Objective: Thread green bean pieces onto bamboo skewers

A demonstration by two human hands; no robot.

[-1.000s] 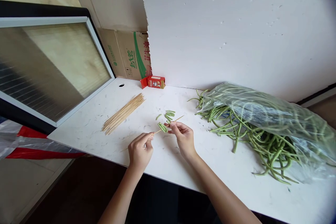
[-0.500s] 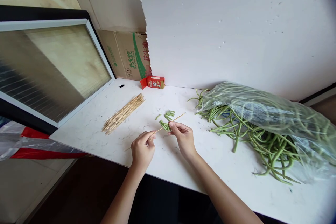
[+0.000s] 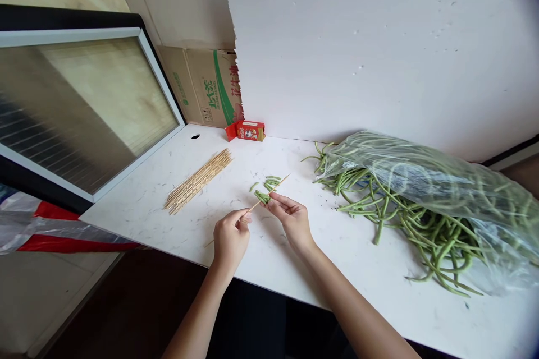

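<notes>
On the white tabletop [image 3: 138,196], right of the bundled bamboo skewers [image 3: 197,182], your left hand [image 3: 231,235] pinches a single skewer [image 3: 280,183] while your right hand [image 3: 295,221] holds cut long-bean pieces [image 3: 261,197] against it.

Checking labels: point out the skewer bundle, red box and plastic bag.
Skewer bundle [image 3: 199,181]: head view, midway along its sticks.
Red box [image 3: 251,131]: head view, printed front face.
Plastic bag [image 3: 438,188]: head view, clear film near its middle.
</notes>
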